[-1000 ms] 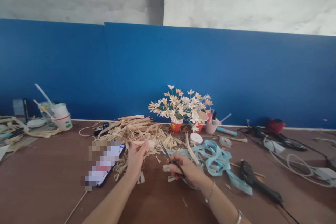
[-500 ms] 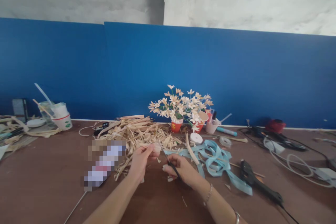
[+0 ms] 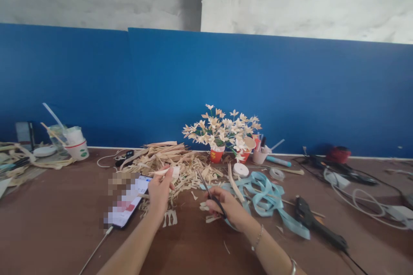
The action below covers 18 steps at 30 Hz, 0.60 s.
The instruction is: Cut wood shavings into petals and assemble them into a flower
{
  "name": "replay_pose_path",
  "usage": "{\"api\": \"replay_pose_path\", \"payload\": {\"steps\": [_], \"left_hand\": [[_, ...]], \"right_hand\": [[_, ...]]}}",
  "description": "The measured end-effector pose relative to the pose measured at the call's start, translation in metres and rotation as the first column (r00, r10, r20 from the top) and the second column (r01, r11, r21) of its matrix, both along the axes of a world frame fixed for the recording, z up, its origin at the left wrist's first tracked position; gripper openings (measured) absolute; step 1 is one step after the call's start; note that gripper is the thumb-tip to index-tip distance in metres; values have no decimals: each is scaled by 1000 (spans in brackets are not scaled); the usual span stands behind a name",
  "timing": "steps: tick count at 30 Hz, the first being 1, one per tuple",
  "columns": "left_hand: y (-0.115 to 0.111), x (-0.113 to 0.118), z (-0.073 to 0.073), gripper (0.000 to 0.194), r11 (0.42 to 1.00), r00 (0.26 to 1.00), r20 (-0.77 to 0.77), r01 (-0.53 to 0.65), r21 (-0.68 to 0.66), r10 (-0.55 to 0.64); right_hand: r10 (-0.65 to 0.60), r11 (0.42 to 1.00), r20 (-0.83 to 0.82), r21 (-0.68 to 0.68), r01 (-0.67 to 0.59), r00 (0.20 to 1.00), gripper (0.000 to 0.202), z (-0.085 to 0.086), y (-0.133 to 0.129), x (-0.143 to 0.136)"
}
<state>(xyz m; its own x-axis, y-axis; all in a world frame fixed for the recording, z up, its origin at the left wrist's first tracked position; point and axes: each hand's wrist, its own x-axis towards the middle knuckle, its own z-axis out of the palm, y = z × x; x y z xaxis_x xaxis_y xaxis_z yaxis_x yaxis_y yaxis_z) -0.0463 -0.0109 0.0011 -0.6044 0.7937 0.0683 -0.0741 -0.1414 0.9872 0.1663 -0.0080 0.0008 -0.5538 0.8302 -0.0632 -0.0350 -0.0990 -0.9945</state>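
"Blue panelling (image 3: pixel 226 73) backs the brown table (image 3: pixel 187 249); what has changed?"

"The left hand (image 3: pixel 161 187) has drawn away from the scissors (image 3: pixel 210 196), its grip clamped on the pale strip (image 3: pixel 176 172), which sits over the near side of the straw-coloured pile (image 3: pixel 161 152)."

"And the right grip?"

"That right hand (image 3: pixel 227 208) is wrapped around the scissors; whether the blades (image 3: pixel 202 180) are parted, nobody can tell."

"Meaning?"

"Blades and strip stand apart, so snipping seems paused."
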Motion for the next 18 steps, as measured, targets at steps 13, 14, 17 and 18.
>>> {"api": "replay_pose_path", "payload": {"steps": [13,14,17,18], "left_hand": [[-1,17,1,27,960,924,261,275,59,-281],[-3,20,2,29,960,937,211,281,24,-279],[-10,28,7,35,931,926,140,361,-59,-350],[-12,31,9,34,921,916,147,385,-59,-373]], "right_hand": [[12,1000,-3,6,-12,1000,37,3,-2,0],[20,1000,-3,6,-20,1000,37,2,-2,0],[48,999,-1,15,-48,999,36,0,-2,-3],[56,998,-1,19,-56,998,36,-1,-2,-4]]}}
